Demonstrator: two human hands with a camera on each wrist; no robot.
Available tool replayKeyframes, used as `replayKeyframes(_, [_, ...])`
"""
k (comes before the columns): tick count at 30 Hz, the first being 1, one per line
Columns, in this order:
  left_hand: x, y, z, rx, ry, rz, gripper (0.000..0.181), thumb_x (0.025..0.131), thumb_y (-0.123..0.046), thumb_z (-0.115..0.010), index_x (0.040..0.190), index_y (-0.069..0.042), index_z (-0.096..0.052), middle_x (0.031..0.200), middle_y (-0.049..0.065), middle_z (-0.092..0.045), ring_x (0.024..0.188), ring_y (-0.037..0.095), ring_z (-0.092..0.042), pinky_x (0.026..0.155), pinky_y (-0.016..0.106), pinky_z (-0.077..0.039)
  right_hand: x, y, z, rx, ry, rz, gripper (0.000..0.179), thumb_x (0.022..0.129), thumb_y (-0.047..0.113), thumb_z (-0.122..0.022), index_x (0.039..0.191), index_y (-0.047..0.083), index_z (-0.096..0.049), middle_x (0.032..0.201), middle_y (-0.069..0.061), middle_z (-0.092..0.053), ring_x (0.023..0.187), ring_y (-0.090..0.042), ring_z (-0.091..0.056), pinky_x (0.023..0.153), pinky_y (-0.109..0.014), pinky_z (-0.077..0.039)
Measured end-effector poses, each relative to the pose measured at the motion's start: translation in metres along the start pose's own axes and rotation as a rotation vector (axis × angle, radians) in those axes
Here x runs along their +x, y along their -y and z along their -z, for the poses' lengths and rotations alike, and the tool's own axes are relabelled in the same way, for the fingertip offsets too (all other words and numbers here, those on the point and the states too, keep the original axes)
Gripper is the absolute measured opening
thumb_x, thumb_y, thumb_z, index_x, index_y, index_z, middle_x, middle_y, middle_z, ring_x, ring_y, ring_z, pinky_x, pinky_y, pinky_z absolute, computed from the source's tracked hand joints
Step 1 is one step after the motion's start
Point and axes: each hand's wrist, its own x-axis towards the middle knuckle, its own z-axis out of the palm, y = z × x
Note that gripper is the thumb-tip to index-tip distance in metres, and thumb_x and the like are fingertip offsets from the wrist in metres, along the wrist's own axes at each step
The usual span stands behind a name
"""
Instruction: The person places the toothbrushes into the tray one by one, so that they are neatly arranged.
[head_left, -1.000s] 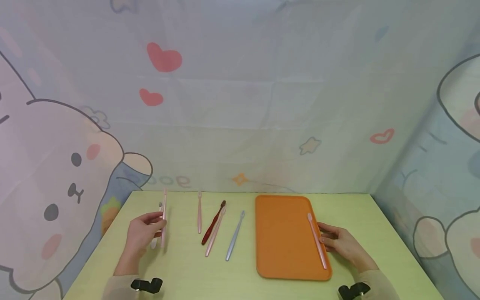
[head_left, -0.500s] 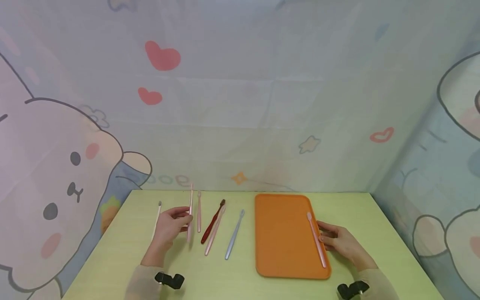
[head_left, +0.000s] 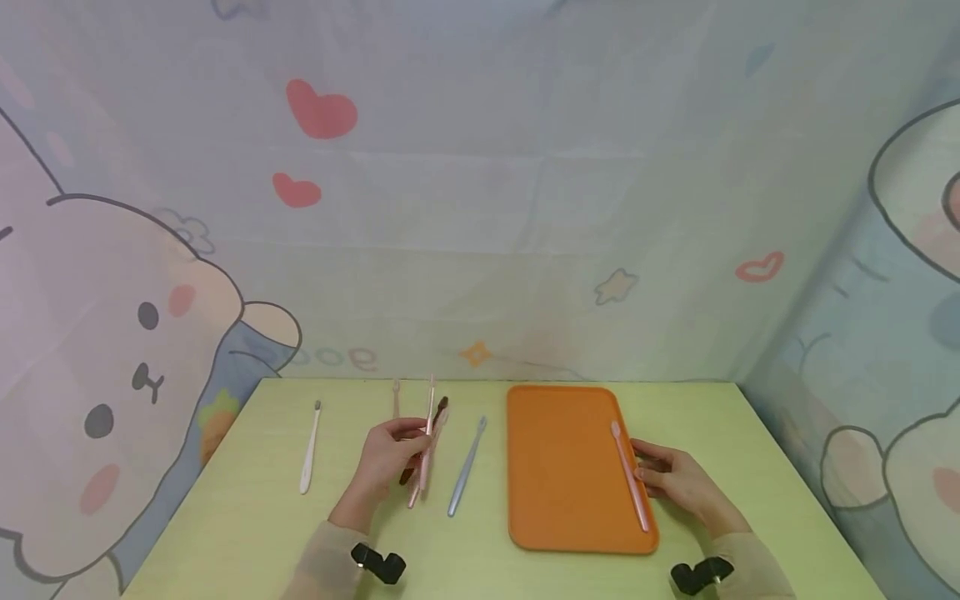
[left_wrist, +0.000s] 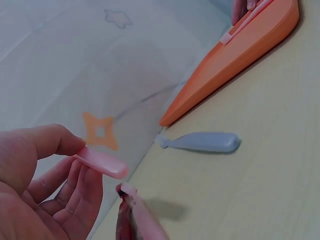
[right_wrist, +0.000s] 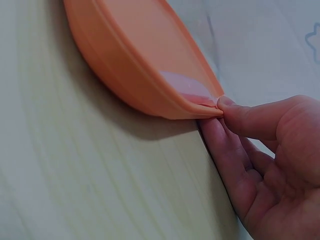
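At the far left of the yellow-green table (head_left: 225,517), a white toothbrush (head_left: 308,457) lies with its head pointing away from you. Next, your left hand (head_left: 381,460) pinches a pink toothbrush (head_left: 428,433) between thumb and fingertips, holding it above the table, head up; in the left wrist view its handle end sticks out free. Behind that hand a second pink brush (head_left: 396,398) lies partly hidden. Just beneath the held one, a dark red brush (head_left: 442,406) and a third pink brush (head_left: 413,498) lie close together, partly covered by your fingers. Right of these a blue-grey brush (head_left: 467,468) lies by itself. Then comes the orange tray (head_left: 562,467), with a fourth pink brush (head_left: 630,477) along its right edge. Your right hand (head_left: 681,483) pinches that edge, thumb on the rim and fingers below.
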Motion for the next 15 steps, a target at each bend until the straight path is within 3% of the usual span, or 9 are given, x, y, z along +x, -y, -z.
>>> replayKeyframes(15, [-0.005,0.008,-0.062,-0.046,0.152,0.012,0.038,0.094,0.0,-0.074,0.13,0.011,-0.067,0.102,0.013,-0.07,0.077,0.016,-0.069,0.069,0.033,-0.064,-0.005,0.0,-0.002,0.0,-0.016,-0.019,0.064,0.105,0.008,-0.069,0.161,-0.005,-0.04,0.142,-0.026,-0.061,0.112,-0.02,-0.067,0.082,-0.032,-0.063])
